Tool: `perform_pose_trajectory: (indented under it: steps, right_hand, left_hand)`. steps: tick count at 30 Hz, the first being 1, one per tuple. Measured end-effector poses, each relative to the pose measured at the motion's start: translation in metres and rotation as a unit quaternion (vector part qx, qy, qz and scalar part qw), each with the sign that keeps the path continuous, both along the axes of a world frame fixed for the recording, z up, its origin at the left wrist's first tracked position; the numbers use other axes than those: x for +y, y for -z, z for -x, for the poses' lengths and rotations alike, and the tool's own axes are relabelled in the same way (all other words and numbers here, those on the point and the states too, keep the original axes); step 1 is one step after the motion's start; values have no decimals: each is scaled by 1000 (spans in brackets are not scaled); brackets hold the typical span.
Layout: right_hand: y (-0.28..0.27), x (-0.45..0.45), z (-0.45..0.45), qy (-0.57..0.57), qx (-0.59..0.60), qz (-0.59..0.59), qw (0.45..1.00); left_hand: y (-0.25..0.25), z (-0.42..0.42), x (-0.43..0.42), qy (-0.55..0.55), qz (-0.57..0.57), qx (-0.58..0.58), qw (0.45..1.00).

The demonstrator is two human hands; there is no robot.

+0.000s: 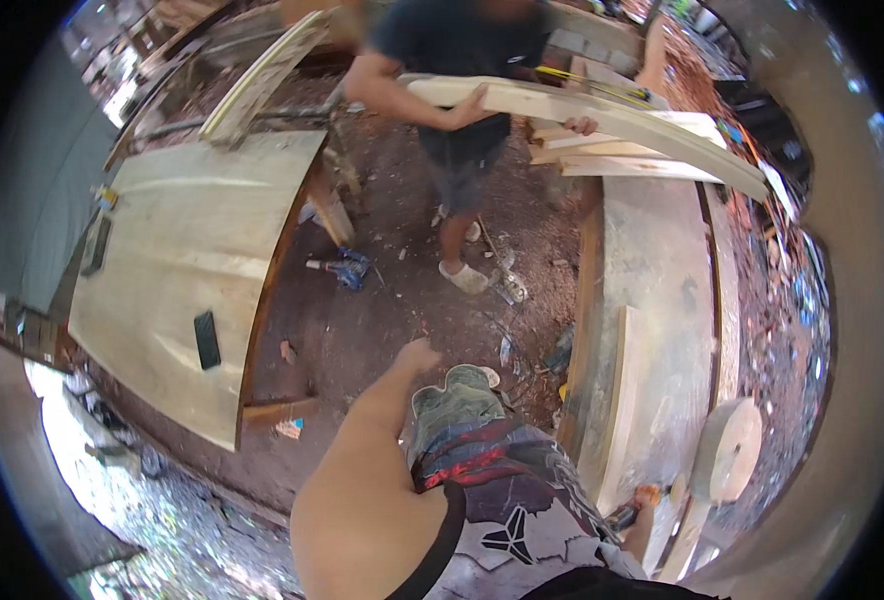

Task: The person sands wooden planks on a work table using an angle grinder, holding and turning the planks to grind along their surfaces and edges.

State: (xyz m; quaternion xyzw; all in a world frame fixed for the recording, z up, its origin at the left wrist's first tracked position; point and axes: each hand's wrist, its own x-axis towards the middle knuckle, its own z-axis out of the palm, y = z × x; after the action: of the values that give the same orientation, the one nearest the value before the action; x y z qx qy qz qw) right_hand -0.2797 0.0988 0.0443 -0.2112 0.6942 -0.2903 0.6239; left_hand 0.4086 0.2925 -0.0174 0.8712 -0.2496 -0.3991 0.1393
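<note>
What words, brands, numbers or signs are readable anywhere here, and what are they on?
No words or numbers can be read.
Sleeveless jersey: a black angular emblem, no legible lettering.
Small yellow-and-white container: any print is too small to read.
Blue power tool: any marking is too small and blurred to read.

Left desk: dark rectangular item, lying flat. Right desk: wooden strip, lengthwise. Dirt floor: blue tool.

Black phone on pale tabletop
</note>
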Motion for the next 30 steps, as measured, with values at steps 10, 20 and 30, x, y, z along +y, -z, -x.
perform_pose_trajectory:
  steps: [10, 20, 30]
  right_hand:
    - [-22, 11, -3, -72, 327, 45, 941]
    - [36, 22, 12, -88, 361, 181, 911]
    - [18, 109, -104, -168, 581, 349, 716]
  left_hand:
    - [125, 2, 120, -99, -119, 113, 981]
    - [47, -1, 11, -7, 22, 60, 998]
    - [-9, 33, 51, 70, -115, -73, 988]
